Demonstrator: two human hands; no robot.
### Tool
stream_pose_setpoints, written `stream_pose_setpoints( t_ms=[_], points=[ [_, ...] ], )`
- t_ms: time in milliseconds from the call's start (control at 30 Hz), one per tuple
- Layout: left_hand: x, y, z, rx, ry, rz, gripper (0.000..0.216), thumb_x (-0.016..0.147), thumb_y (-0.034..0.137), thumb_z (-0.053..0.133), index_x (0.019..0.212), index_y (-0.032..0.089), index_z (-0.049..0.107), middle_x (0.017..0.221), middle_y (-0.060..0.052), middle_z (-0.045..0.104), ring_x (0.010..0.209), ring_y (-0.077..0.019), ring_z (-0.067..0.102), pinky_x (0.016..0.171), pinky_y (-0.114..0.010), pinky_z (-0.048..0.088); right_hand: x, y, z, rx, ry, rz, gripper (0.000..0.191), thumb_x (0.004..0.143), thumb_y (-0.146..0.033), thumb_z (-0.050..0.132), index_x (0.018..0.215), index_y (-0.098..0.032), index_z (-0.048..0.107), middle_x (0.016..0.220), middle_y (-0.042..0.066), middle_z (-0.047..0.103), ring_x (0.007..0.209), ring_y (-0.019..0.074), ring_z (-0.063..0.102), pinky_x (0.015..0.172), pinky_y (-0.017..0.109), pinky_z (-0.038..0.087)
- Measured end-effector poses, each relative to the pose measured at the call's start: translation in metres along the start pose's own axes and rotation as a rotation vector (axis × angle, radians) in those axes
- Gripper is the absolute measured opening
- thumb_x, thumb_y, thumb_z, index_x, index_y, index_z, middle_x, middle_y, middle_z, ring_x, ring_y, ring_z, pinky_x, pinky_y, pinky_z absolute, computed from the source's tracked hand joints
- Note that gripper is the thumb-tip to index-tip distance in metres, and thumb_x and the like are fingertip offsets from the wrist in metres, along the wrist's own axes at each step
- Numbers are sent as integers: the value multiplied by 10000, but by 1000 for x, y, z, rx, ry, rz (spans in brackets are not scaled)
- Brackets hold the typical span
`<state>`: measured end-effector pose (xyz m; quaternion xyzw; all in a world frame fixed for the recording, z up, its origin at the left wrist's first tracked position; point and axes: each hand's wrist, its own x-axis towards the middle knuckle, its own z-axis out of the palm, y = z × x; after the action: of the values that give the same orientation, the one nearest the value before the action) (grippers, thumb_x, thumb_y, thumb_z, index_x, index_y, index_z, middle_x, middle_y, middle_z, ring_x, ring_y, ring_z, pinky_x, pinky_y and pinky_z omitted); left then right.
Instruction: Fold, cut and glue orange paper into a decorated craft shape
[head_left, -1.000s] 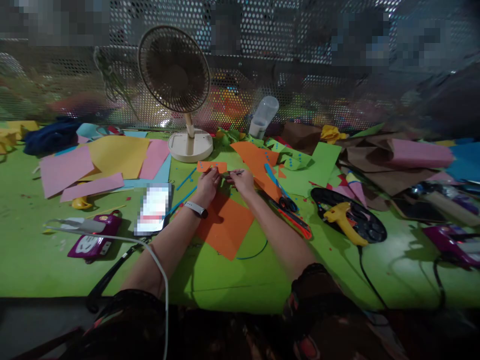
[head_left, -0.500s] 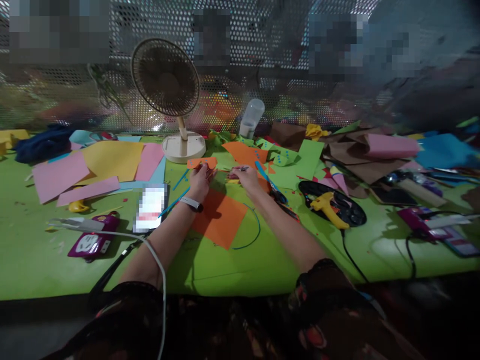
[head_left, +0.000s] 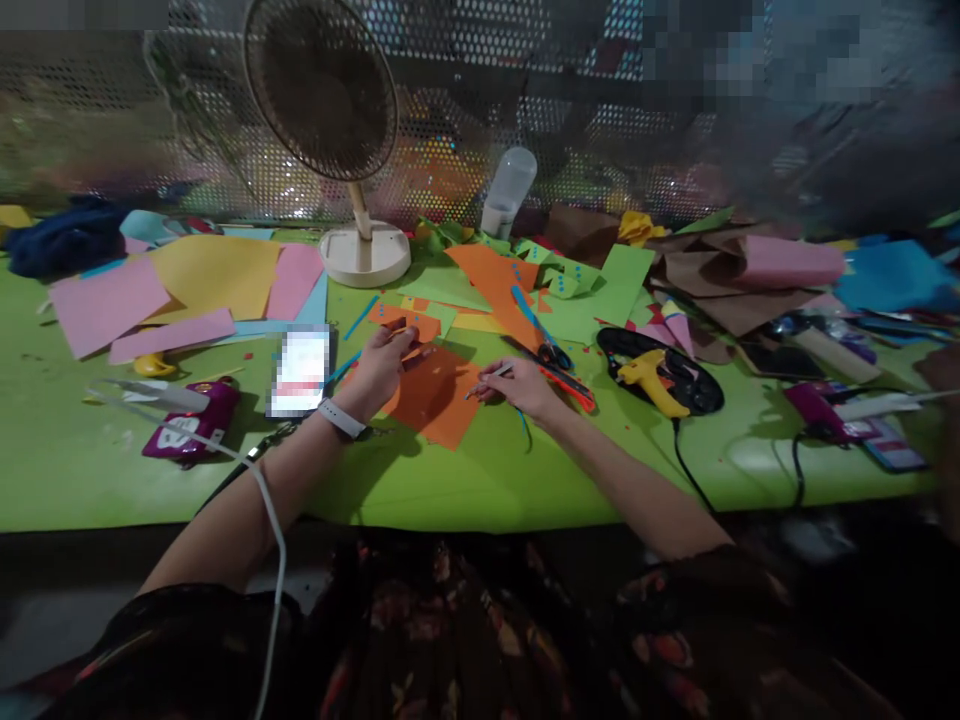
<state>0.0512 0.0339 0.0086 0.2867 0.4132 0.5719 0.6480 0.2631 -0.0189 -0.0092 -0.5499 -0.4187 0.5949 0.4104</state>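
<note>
My left hand (head_left: 384, 368) has its fingers bent over the edge of a small orange paper piece (head_left: 386, 312) with blue dots; its grip is partly hidden. My right hand (head_left: 521, 388) pinches a slim pale tool like tweezers (head_left: 501, 372), with a tiny blue bit near the tip. That tip is over the right edge of a larger orange sheet (head_left: 446, 415), which lies below both hands. A thin curved blue strip (head_left: 523, 425) lies under my right wrist. Beyond that hand are blue-bladed scissors (head_left: 551, 352) and an orange utility knife (head_left: 574, 390).
A fan (head_left: 364, 255) and a clear bottle (head_left: 510, 185) stand at the back. Coloured paper (head_left: 217, 290) covers the left. A phone (head_left: 301, 370) lies by my left forearm, a purple power strip (head_left: 191, 425) beyond it. On the right, a yellow glue gun (head_left: 652, 382) rests on a black tray (head_left: 705, 395).
My right hand has moved toward me and to the right with its tool, out to the orange sheet's edge. My left hand has come slightly nearer with the dotted paper. The view has tilted down.
</note>
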Motion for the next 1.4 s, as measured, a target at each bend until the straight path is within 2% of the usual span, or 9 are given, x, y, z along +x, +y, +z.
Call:
stream_pose_setpoints(
  t_ms=[367,467,567,700,800,900,1000,1133,1400],
  points=[
    [-15,-2,-11,-77,32,-9,133,793,63,669,809,191,636,761,0,633,643,-107,620,848,-374,576,-4,-3,-13,-161,92,-131,68,822,-150,676,794,-153,614,615,35,716,443,115,622,406,185,454],
    [-16,-2,-12,-85,43,5,147,782,59,678,827,194,639,757,0,632,660,-108,628,815,-337,583,-3,-1,-18,-283,121,-379,85,857,-225,651,912,-168,681,823,62,754,670,143,704,563,224,528],
    [-17,-1,-13,-71,37,0,159,755,83,714,835,191,629,766,10,638,666,-101,631,792,-311,586,-5,1,-19,-710,61,-642,201,892,-225,596,1046,-202,724,1080,80,734,988,195,682,865,352,533],
    [-18,0,-15,-32,6,2,206,732,136,746,881,191,614,795,24,655,674,-99,653,733,-276,587,-21,-1,-22,-1223,-36,-680,352,837,-258,640,1179,-198,695,1302,114,638,1203,297,568,1032,519,413],
    [-19,2,-15,-13,15,-16,261,721,154,759,921,204,599,786,29,658,707,-133,700,650,-238,573,-42,-6,-45,-1282,89,-696,405,871,-318,581,1260,-221,641,1360,92,597,1252,281,528,1073,508,384],
    [-20,4,-14,17,3,-23,291,724,181,764,956,215,592,781,31,654,755,-162,729,604,-205,551,-67,-10,-94,-1287,453,-638,405,916,-240,446,1281,-183,611,1308,120,619,1215,267,546,1049,479,406],
    [-22,3,-13,52,6,-4,307,719,192,770,963,221,585,802,35,651,768,-159,732,566,-178,529,-87,-9,-145,-1451,747,-341,485,846,-252,522,1303,-97,561,1268,197,603,1171,329,543,969,479,437],
    [-25,2,-12,133,-18,12,287,720,238,778,933,207,588,874,21,665,753,-144,725,535,-164,513,-90,4,-182,-1621,774,-13,460,848,-334,535,1224,-74,593,1129,210,628,1041,330,582,861,421,457],
    [-27,1,-15,137,-35,-16,326,705,311,797,935,196,596,870,-1,687,733,-153,724,558,-197,534,-73,22,-204,-1522,824,-90,592,771,-354,592,1288,-73,527,1148,210,581,1091,344,542,896,423,433]
  ],
)
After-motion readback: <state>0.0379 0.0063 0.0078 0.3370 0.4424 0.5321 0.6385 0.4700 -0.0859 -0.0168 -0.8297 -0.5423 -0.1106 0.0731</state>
